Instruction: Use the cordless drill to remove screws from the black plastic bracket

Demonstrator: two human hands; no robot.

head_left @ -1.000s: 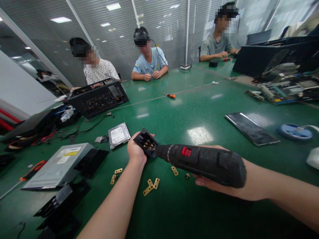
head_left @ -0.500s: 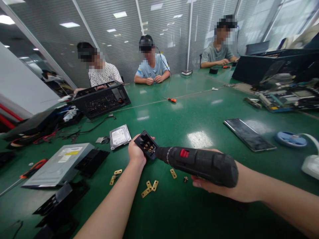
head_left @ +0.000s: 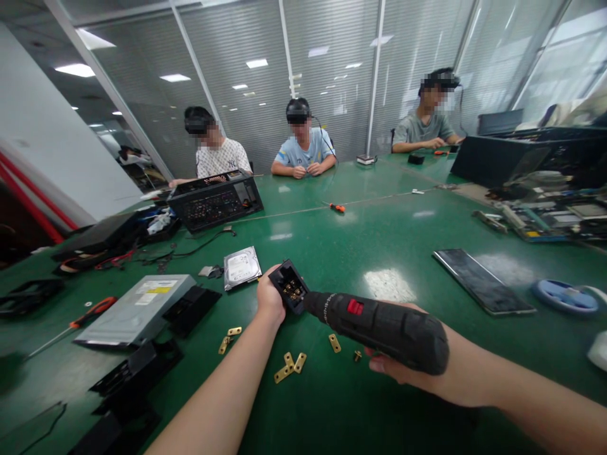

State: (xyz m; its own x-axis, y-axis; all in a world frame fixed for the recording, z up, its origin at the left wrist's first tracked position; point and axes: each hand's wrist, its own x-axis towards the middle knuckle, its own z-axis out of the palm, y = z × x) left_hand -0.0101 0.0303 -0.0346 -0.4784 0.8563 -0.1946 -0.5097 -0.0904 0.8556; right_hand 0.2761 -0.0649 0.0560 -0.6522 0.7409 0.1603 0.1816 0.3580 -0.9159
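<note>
My left hand [head_left: 270, 297] grips a small black box-shaped housing [head_left: 288, 285] with brass-coloured parts inside, its open side tilted toward me. A black cordless drill [head_left: 379, 328] with a red switch fills my right hand [head_left: 403, 373], whose fingers wrap round its handle. The drill's front end points left and meets the lower right edge of the housing; its tip is hidden there. On the table below lie several brass plates [head_left: 300, 362], a single brass plate [head_left: 334, 343] and a brass screw [head_left: 357, 356].
To the left are a hard drive [head_left: 241, 268], a silver drive unit [head_left: 137, 309], black brackets [head_left: 137, 366] and an orange-handled screwdriver [head_left: 95, 311]. At right lie a dark phone-like slab [head_left: 481, 281] and a blue disc [head_left: 566, 297]. Several people sit across the green table [head_left: 313, 234].
My view has tilted up and turned slightly left, so everything sits lower and further right. Both hands keep their hold, and the drill stays against the housing.
</note>
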